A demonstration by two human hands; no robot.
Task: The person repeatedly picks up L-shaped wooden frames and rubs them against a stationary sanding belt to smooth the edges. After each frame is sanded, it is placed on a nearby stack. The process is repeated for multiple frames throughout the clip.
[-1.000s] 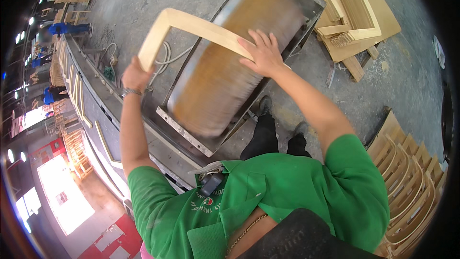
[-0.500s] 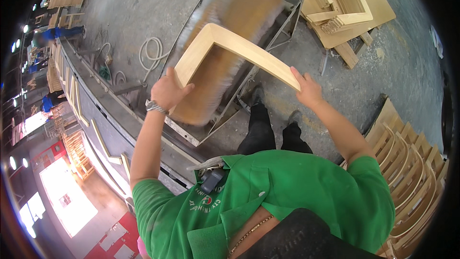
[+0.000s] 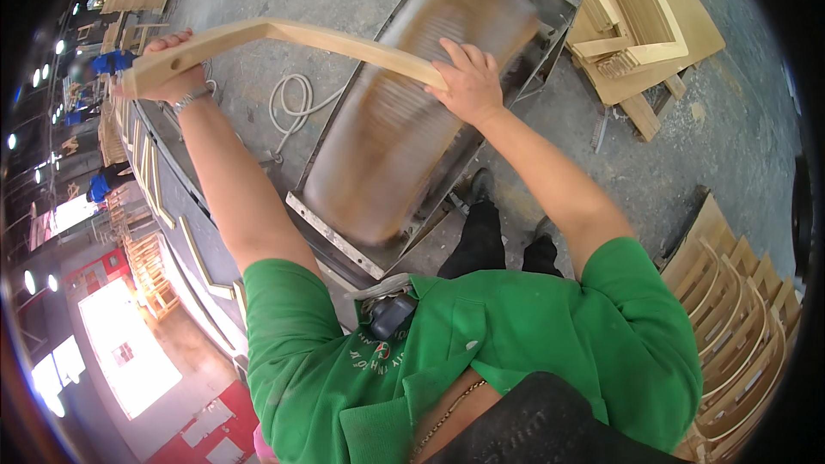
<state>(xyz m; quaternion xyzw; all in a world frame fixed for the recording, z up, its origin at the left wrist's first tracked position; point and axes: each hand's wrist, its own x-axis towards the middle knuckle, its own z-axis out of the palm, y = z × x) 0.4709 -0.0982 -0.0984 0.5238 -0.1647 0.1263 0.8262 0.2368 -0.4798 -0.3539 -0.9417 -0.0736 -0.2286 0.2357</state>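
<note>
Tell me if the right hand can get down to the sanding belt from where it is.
Probably yes: the right hand grips the curved wooden piece directly above the sanding belt, with nothing visible between them.

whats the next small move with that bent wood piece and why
Probably lower the bent wood piece onto the blurred sanding belt. Both the left hand and right hand grip its ends, and its middle hangs above the belt, seemingly not touching.

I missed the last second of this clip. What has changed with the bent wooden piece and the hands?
The bent wooden piece swung leftward, its long arm now stretched over the sanding belt. The left hand moved out left. The right hand stays on the other arm. Both hands kept their grip.
</note>
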